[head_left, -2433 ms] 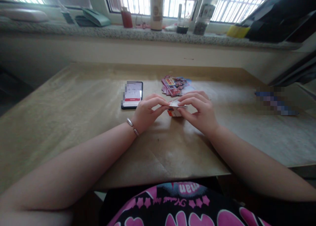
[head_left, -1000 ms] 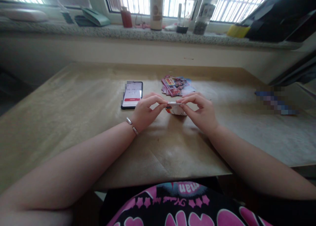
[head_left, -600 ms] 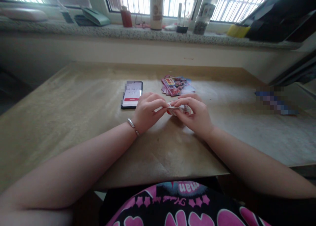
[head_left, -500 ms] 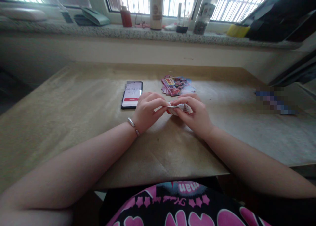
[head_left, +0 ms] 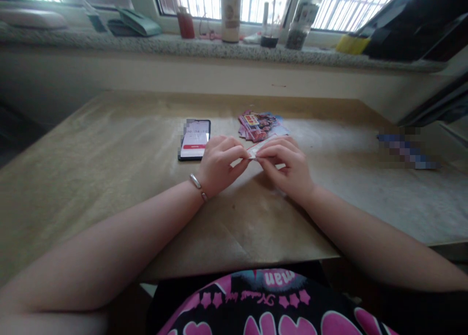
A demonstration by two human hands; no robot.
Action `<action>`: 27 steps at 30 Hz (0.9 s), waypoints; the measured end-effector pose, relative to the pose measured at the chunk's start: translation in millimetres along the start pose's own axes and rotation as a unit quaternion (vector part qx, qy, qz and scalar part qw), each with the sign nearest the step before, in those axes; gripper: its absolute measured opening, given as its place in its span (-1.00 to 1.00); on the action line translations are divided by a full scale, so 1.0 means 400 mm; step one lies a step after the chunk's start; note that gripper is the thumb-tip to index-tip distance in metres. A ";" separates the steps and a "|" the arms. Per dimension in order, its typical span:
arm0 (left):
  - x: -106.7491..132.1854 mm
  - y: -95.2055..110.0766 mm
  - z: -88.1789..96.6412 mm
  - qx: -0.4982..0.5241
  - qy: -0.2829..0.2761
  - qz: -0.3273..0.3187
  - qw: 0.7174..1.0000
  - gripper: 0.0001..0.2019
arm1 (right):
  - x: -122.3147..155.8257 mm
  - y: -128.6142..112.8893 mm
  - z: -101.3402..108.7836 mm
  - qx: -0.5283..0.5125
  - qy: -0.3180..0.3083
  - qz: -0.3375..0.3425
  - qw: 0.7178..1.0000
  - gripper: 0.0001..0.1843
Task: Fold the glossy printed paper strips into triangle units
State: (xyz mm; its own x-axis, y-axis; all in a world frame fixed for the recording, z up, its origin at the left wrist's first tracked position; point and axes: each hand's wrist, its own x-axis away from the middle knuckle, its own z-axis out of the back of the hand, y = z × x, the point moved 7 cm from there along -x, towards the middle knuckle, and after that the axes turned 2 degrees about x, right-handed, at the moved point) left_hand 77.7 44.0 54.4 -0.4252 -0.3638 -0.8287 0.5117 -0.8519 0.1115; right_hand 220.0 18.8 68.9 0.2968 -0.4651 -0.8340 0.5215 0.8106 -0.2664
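Between my two hands is a small piece of white paper with some red print (head_left: 255,151), partly hidden by the fingers. My left hand (head_left: 224,160) pinches its left side between thumb and fingertips. On the other side, my right hand (head_left: 285,163) pinches it close to the left fingertips. Just beyond the hands lies a loose fanned pile of colourful printed leaflets (head_left: 261,125), one with a yellow label. A phone (head_left: 195,139) with its screen lit rests beside my left hand, which overlaps its right edge.
The wooden table (head_left: 120,164) runs to the wall. A blurred bluish item (head_left: 407,152) lies at the right. Above, a speckled stone sill (head_left: 164,43) holds a red bottle (head_left: 185,23), a tall pale bottle (head_left: 230,15), a clear container (head_left: 302,25) and a yellow object (head_left: 353,45).
The paper has been turned: its printed part, which hung below the right fingers, now points up and away behind them. Both hands remain in nearly the same place.
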 end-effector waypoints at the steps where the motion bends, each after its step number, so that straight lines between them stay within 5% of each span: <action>1: 0.000 0.000 -0.002 -0.006 -0.005 0.001 1.000 -0.83 | 0.002 0.005 -0.004 -0.001 -0.001 -0.013 1.000 -0.92; 8: -0.001 0.009 -0.012 -0.011 -0.032 -0.016 0.999 -0.93 | 0.013 0.018 -0.014 0.013 0.003 -0.058 0.998 -0.94; 27: -0.001 0.012 -0.012 0.037 -0.044 -0.029 0.998 -0.90 | 0.005 0.007 -0.024 0.055 -0.039 -0.023 0.997 -0.92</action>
State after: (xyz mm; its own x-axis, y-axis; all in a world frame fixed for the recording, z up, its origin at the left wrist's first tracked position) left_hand 84.1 41.8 52.6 -0.5179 -0.3429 -0.7837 0.4294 -0.8966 0.1086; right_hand 214.6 23.5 61.8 0.3293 -0.5315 -0.7804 0.6197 0.7453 -0.2460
